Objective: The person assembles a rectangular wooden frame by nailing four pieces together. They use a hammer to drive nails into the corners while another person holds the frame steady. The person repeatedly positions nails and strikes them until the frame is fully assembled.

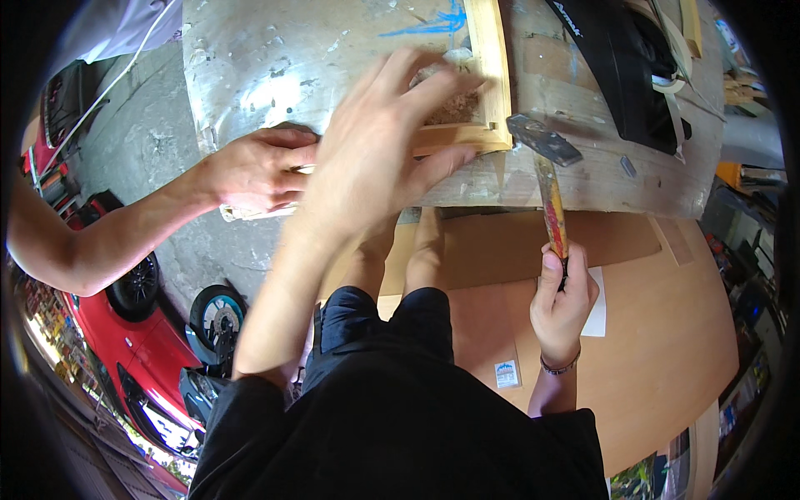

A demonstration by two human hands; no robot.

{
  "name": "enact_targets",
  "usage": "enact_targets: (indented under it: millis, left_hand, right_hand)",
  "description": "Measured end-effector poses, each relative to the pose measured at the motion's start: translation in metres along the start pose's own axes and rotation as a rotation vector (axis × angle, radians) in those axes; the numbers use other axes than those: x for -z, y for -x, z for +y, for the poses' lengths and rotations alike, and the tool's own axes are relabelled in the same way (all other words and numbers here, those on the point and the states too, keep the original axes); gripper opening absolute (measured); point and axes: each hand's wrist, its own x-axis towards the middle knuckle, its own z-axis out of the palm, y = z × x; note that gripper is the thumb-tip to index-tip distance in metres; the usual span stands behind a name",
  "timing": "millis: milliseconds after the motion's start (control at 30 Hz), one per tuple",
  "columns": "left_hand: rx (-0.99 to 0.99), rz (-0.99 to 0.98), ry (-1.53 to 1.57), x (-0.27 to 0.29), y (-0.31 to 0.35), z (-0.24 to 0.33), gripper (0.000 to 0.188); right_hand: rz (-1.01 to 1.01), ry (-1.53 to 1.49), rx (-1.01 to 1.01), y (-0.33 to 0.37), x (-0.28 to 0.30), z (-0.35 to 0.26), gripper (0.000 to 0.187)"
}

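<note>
My right hand (564,292) is wrapped round the handle of a hammer (552,196). The hammer's dark steel head (543,140) is raised just right of the near corner of a light wooden frame (493,75) on the worktable. Over the frame's near side hovers my left hand (375,137), somewhat blurred, its thumb and fingers spread apart. It hides part of the frame, and I see nothing held in it. A co-worker's hand (262,169) reaches in from the left and rests on the near side, its fingertips partly behind my wrist.
The worn worktable (250,58) bears a black tool case or bag (617,67) at the right and a small metal piece (627,166). Brown board (633,350) lies below the table edge. A red car (133,333) and a motorbike wheel (218,315) stand at the left.
</note>
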Motion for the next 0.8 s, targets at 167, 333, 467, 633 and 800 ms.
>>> enact_targets:
  millis: [167, 333, 467, 633, 800]
  left_hand:
    - [-0.538, -0.336, -0.256, 0.012, -0.057, -0.034, 0.088]
    - [-0.512, -0.339, -0.091, -0.004, -0.065, -0.048, 0.082]
    - [-0.531, -0.295, -0.032, -0.014, -0.062, -0.054, 0.082]
    - [-0.545, -0.286, -0.022, -0.011, -0.062, -0.055, 0.082]
    - [-0.556, -0.284, -0.034, -0.015, -0.064, -0.054, 0.081]
  right_hand:
    - [0.041, 0.026, 0.057, -0.002, 0.001, -0.006, 0.016]
    - [0.121, -0.035, 0.140, 0.009, -0.007, -0.001, 0.017]
    - [0.030, 0.063, 0.094, 0.001, -0.008, -0.005, 0.016]
    - [0.240, 0.025, 0.309, 0.007, -0.006, -0.017, 0.025]
    - [-0.013, 0.211, 0.058, 0.000, -0.013, 0.001, 0.019]
